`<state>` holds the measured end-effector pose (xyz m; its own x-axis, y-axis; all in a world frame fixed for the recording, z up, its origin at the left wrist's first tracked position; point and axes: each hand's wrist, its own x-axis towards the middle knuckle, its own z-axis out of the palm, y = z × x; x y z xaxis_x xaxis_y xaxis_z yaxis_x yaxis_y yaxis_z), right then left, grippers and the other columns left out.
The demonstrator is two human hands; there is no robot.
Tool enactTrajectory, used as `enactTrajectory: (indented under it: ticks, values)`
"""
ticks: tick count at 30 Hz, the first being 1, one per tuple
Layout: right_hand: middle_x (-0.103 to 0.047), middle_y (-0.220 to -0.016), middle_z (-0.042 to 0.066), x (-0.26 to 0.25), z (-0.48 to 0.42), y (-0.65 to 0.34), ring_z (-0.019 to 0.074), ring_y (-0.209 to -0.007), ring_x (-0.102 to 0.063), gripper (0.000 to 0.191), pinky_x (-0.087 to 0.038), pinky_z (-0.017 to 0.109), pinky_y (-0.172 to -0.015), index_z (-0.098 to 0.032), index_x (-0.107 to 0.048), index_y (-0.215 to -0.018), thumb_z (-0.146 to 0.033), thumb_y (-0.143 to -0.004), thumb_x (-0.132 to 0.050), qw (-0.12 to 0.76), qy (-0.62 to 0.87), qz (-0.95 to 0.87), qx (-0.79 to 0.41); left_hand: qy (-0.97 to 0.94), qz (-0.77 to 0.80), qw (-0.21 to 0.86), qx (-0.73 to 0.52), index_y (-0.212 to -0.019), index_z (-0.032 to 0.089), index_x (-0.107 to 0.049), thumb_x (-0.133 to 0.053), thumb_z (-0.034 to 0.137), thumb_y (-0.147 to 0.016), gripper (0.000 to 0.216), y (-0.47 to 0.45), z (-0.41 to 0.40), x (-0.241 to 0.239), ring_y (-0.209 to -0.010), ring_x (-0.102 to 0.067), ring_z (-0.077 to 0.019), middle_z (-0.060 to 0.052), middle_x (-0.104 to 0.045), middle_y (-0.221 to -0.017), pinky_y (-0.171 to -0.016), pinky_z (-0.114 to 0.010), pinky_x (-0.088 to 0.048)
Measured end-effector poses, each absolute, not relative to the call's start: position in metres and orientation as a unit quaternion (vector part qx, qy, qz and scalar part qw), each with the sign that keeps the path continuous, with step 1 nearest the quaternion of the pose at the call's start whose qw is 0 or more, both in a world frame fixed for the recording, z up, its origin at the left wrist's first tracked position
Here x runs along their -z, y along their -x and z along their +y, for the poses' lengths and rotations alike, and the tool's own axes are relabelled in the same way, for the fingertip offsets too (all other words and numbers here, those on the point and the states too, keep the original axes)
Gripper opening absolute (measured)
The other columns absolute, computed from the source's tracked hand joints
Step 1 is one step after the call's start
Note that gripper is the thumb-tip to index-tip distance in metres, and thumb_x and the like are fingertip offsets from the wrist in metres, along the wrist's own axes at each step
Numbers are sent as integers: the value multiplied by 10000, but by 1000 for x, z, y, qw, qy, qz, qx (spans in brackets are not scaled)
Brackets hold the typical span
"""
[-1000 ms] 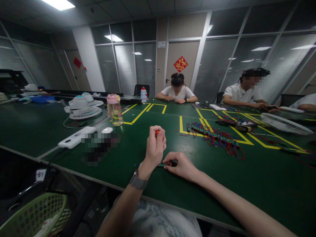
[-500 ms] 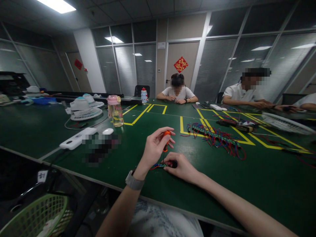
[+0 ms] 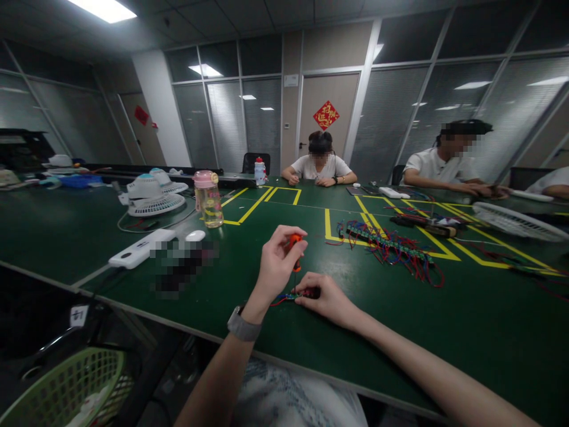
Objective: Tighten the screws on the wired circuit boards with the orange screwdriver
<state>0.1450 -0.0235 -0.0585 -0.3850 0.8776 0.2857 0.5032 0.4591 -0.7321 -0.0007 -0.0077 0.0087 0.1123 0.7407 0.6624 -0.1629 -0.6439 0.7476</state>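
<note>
My left hand [image 3: 276, 264] is closed around an orange-handled screwdriver [image 3: 295, 244], held upright with its tip pointing down. Below it, my right hand [image 3: 326, 298] presses its fingertips on a small green circuit board with red and blue wires [image 3: 290, 296], which lies flat on the green table [image 3: 444, 320]. A watch sits on my left wrist. The screwdriver tip is just above or touching the board; I cannot tell which.
A pile of boards with red and blue wires [image 3: 389, 246] lies beyond, inside yellow tape lines. A water bottle [image 3: 207, 198], white fans [image 3: 149, 196], a white power strip [image 3: 141, 248] stand left. Two people sit across the table. A green basket [image 3: 66, 388] is at lower left.
My left hand has loosened from a tight fist into a fingertip grip on the screwdriver and shifted slightly right. My right hand has stayed on the board.
</note>
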Motion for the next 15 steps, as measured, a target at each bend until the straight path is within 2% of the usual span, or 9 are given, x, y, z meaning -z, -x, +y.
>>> enactTrajectory:
  ticks: [2,4,7,9,12,15]
  values:
    - [-643,-796,38,59,-23,-144,137,-699,-577,134,-454,246,-634,-152,-745,-841,-109,-727,-691,342,445,-783,-268,-661,241,298,-645,-866,182,-648,-656,227,-806,75,1,-8,-8,-777,-550,-107,-24,-535,-899,-696,-209,-469]
    - [-635,-776,34,58,-23,-144,136,-692,-573,130,-449,247,-632,-152,-746,-827,-99,-729,-678,347,451,-782,-254,-671,236,288,-641,-892,188,-670,-581,251,-865,112,1,-8,-9,-888,-561,-134,-51,-543,-995,-754,-229,-481]
    - [-633,-767,29,58,-22,-144,136,-686,-573,134,-448,245,-624,-158,-747,-825,-98,-730,-674,350,454,-782,-245,-670,196,373,-611,-1019,190,-652,-442,297,-936,250,1,-8,-10,-934,-604,-168,-87,-589,-1091,-773,-287,-524]
    - [-638,-780,30,58,-21,-145,137,-696,-577,139,-455,248,-633,-164,-747,-833,-102,-732,-674,350,450,-784,-245,-662,189,405,-602,-1045,186,-636,-478,318,-920,241,1,-6,-10,-849,-626,-162,-77,-620,-1011,-717,-285,-540]
    - [-645,-793,35,59,-20,-146,139,-704,-580,149,-463,253,-644,-169,-750,-847,-104,-738,-672,349,445,-788,-242,-671,232,322,-627,-928,185,-669,-628,309,-832,162,4,-1,-10,-775,-590,-135,-42,-583,-898,-662,-232,-508]
    - [-647,-799,45,60,-20,-146,142,-701,-585,145,-472,259,-649,-158,-751,-856,-110,-746,-670,352,445,-787,-241,-699,265,234,-621,-900,203,-699,-632,287,-830,128,8,2,-14,-863,-572,-147,-46,-565,-928,-772,-250,-489]
